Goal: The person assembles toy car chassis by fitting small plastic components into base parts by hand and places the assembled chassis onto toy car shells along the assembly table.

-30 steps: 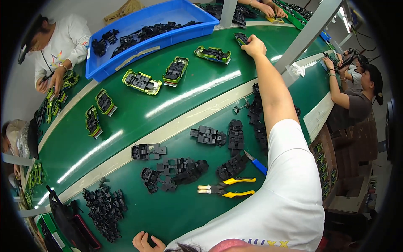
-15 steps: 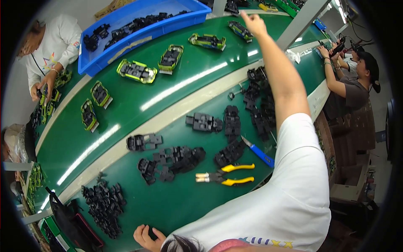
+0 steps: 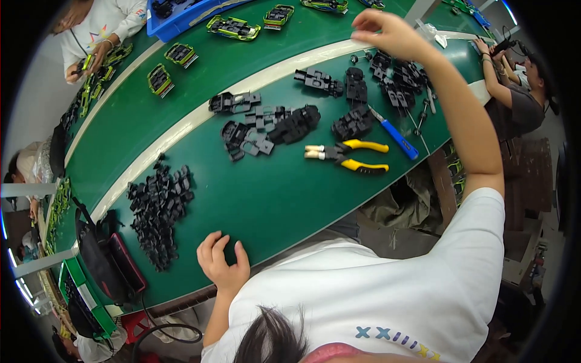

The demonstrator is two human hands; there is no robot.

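My right hand [image 3: 390,33] hangs over the pale strip at the far side of the table, fingers loosely curved and apart, with nothing visible in them. Just below it lie black plastic chassis parts [image 3: 396,75] with thin metal axles. My left hand [image 3: 223,263] rests at the near table edge, fingers spread, holding nothing. Between the hands sit several black toy-car chassis [image 3: 296,124], yellow-handled pliers [image 3: 348,155] and a blue-handled knife [image 3: 396,136]. A heap of small black plastic parts [image 3: 158,212] lies beyond my left hand.
Lime-green toy cars [image 3: 233,28] stand upside down on the green belt [image 3: 200,72] at the back. A blue bin [image 3: 181,19] is behind them. A black bag [image 3: 106,260] stands at the left. Co-workers sit at far left and right; a metal post [image 3: 422,11] rises near my right hand.
My right hand has drawn back from the far side of the belt to above the pale strip. My left hand shows more fully at the table edge. The view has tilted downward.
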